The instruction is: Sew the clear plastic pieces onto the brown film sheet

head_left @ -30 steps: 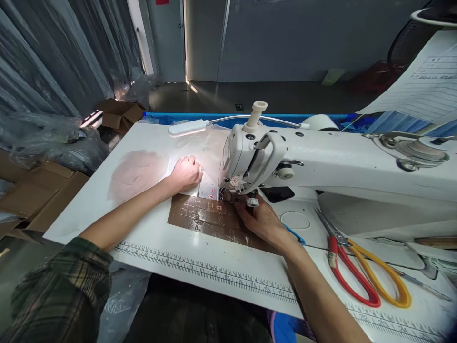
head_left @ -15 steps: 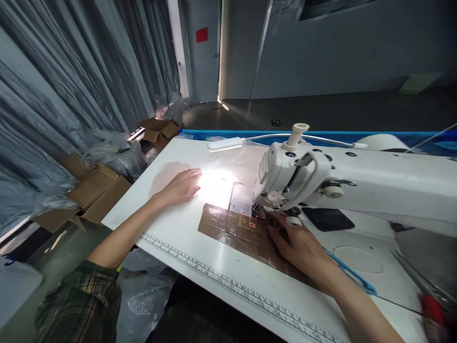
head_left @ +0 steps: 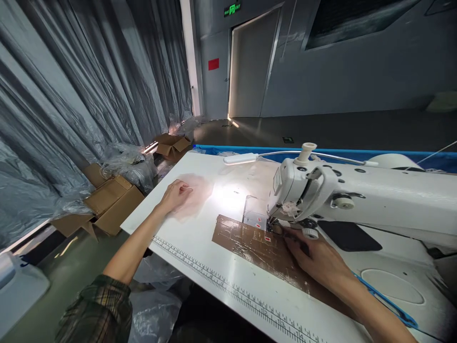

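Observation:
My left hand [head_left: 175, 194] rests at the left of the white table [head_left: 200, 247], fingers curled on the edge of a thin pinkish see-through sheet [head_left: 195, 196]. Whether it pinches the sheet I cannot make out. My right hand [head_left: 316, 257] lies on a brown taped patch [head_left: 250, 243] just below the needle of the white sewing machine [head_left: 357, 195], fingertips pressed together near the presser foot. Small red-marked pieces [head_left: 267, 238] sit by the needle plate.
A white lamp bar [head_left: 240, 158] lights the table from behind. A printed ruler [head_left: 221, 281] runs along the near edge. A blue cord [head_left: 385, 300] lies beside my right wrist. Cardboard boxes [head_left: 110, 200] and plastic sheeting stand on the floor to the left.
My left hand has slid left, away from the needle, onto the pinkish sheet and its fingers have curled. My head has turned left and up, and the scissors have left the view. My right hand stays by the needle.

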Demonstrator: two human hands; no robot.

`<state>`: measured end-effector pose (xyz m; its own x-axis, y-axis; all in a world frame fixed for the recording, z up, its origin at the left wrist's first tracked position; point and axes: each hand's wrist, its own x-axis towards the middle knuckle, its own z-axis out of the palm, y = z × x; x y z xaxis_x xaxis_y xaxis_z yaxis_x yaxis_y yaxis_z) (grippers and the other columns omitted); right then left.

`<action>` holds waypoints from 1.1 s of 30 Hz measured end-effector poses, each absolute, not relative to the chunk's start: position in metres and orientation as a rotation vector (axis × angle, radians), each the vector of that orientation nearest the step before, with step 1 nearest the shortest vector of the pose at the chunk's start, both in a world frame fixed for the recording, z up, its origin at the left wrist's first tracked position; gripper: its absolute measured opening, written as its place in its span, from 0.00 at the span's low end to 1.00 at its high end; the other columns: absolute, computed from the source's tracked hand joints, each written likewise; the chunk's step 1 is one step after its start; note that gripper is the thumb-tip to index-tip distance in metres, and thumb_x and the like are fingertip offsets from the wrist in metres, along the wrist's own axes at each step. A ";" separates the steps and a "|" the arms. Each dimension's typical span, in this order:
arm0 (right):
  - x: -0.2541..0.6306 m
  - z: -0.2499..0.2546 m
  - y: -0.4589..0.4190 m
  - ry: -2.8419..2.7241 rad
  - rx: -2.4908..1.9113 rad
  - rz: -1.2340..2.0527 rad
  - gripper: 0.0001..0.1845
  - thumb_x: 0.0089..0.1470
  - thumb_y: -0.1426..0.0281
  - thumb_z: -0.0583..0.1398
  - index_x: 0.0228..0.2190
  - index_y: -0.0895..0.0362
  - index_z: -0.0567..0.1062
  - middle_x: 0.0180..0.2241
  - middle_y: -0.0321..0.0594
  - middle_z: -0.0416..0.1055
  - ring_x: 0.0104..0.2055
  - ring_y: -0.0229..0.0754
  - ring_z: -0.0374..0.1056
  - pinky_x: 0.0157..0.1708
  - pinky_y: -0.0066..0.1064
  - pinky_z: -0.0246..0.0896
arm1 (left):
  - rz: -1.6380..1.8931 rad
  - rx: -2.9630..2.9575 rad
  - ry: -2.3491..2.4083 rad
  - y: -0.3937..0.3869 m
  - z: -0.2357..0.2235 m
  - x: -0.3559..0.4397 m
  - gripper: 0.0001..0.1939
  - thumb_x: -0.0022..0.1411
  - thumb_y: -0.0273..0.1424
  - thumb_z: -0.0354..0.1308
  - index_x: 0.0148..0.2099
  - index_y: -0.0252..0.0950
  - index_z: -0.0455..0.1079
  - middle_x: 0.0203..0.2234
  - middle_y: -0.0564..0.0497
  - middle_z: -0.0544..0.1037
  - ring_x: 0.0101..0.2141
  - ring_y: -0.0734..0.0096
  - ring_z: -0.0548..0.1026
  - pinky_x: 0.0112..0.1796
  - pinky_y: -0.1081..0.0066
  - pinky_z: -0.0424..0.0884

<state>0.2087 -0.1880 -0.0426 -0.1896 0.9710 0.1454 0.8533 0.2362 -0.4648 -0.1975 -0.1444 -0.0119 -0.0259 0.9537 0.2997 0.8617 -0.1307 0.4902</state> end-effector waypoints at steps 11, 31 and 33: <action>0.203 -0.039 -0.189 -2.150 -1.707 0.288 0.20 0.54 0.62 0.50 0.30 0.56 0.80 0.33 0.50 0.72 0.29 0.49 0.71 0.29 0.38 0.65 | 0.906 2.015 1.958 -0.154 -0.016 -0.217 0.10 0.58 0.37 0.58 0.33 0.36 0.75 0.51 0.45 0.73 0.47 0.61 0.75 0.48 0.64 0.74; 0.205 -0.045 -0.188 -2.129 -1.686 0.241 0.21 0.55 0.62 0.50 0.36 0.56 0.81 0.37 0.49 0.71 0.29 0.44 0.70 0.30 0.34 0.66 | 1.021 1.844 1.439 -0.121 0.034 -0.180 0.26 0.60 0.55 0.51 0.30 0.34 0.64 0.20 0.56 0.66 0.22 0.77 0.63 0.24 0.76 0.58; 0.206 -0.046 -0.188 -2.127 -1.680 0.240 0.21 0.56 0.62 0.51 0.38 0.56 0.81 0.37 0.48 0.71 0.29 0.44 0.70 0.30 0.34 0.66 | 1.013 1.823 1.349 -0.127 0.041 -0.169 0.28 0.57 0.57 0.54 0.33 0.32 0.67 0.22 0.55 0.69 0.23 0.77 0.65 0.24 0.77 0.58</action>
